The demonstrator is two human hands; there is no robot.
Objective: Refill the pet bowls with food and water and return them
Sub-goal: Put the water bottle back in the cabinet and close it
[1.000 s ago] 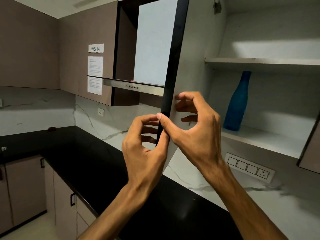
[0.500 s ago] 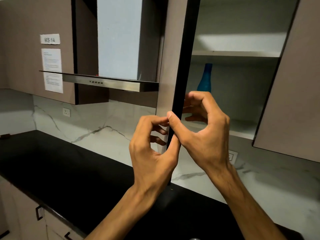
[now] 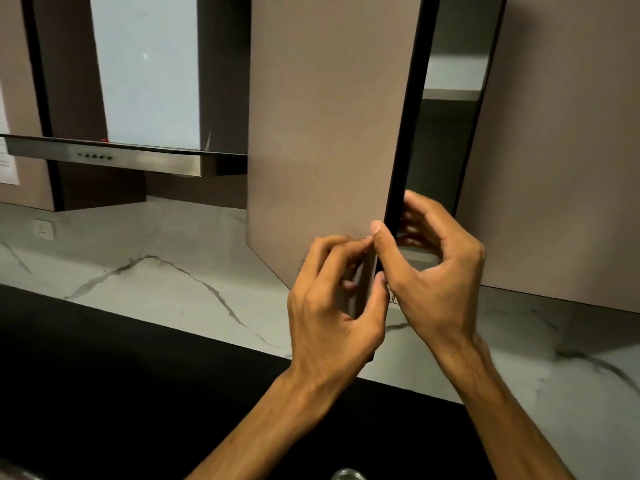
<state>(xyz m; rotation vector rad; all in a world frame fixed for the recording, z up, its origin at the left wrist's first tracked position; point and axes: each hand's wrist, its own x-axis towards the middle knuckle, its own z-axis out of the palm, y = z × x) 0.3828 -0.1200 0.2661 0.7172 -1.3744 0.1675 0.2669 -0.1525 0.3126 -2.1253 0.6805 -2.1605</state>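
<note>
No pet bowl shows in the head view. A brown wall-cabinet door (image 3: 329,133) with a black edge hangs nearly closed, leaving a narrow gap onto a white shelf (image 3: 450,95). My right hand (image 3: 433,271) grips the door's black edge near its lower corner, thumb on the front and fingers curled behind. My left hand (image 3: 332,306) pinches the same lower corner from the front and below. The blue bottle inside the cabinet is hidden by the door.
A second cabinet door (image 3: 561,150) stands to the right. A steel range hood (image 3: 121,155) hangs at the left. Below run the marble backsplash (image 3: 156,271) and the black countertop (image 3: 104,393). A small shiny round object (image 3: 347,474) peeks in at the bottom edge.
The door has swung from wide open to nearly closed with both hands on its edge. The blue bottle and the shelves have gone out of sight behind it.
</note>
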